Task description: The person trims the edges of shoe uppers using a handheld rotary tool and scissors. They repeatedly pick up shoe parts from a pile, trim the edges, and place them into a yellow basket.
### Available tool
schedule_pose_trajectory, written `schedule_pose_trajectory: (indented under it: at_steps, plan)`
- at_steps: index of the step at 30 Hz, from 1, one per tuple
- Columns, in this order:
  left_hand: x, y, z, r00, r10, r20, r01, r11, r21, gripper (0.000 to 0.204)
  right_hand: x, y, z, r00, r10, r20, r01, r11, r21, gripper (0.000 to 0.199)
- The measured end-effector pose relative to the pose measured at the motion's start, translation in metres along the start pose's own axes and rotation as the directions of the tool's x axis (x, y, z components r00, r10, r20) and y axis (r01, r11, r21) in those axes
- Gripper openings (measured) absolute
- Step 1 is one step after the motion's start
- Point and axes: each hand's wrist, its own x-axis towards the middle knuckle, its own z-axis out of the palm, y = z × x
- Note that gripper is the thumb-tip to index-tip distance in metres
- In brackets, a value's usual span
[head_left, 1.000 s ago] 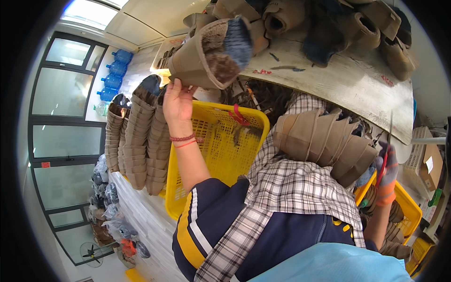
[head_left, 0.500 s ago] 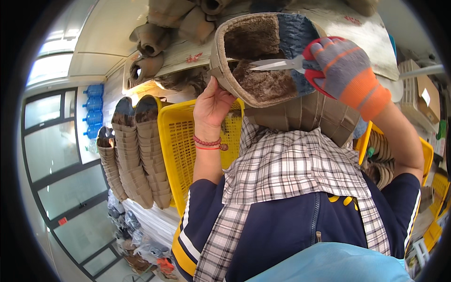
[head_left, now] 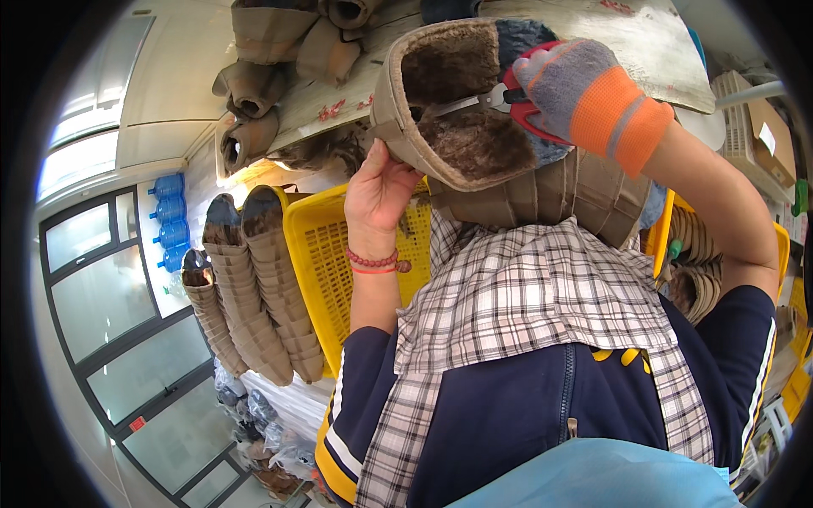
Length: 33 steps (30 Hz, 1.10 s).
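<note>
Her bare left hand (head_left: 377, 190) pinched the rim of a fur-lined tan boot (head_left: 449, 110) held up over the bench (head_left: 593, 25); the gloved right hand (head_left: 584, 89) was closed on red-handled scissors (head_left: 495, 100) reaching inside. A slip might have nicked the lining or the left thumb.

Tan boot upper (head_left: 440, 102) (fleece-lined), scissors (head_left: 487, 100) inside.

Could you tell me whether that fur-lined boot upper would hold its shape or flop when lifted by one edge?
Probably fairly firm: the boot upper keeps its mouth open with only the left hand pinching its rim. It seems light, held up by fingertips. The fuzzy lining should grip, not slip.
</note>
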Motion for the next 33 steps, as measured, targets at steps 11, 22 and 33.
schedule_pose_trajectory:
  at_steps: [11, 22, 33]
  plan:
    - [0.002, -0.002, -0.003, 0.992, -0.053, -0.113, 0.052, 0.999, -0.012, 0.037, -0.029, 0.044, 0.039, 0.903, 0.019, -0.429, 0.065, 0.981, 0.181, 0.031]
    - [0.01, 0.001, 0.005, 0.982, -0.133, -0.134, 0.132, 0.991, -0.018, 0.037, -0.026, 0.059, 0.055, 0.902, 0.07, -0.425, -0.05, 0.997, 0.058, 0.036]
    - [0.015, -0.015, 0.038, 0.998, -0.055, 0.042, 0.046, 0.981, 0.187, 0.031, -0.074, 0.055, 0.042, 0.844, 0.537, 0.002, -0.291, 0.454, 0.842, 0.037]
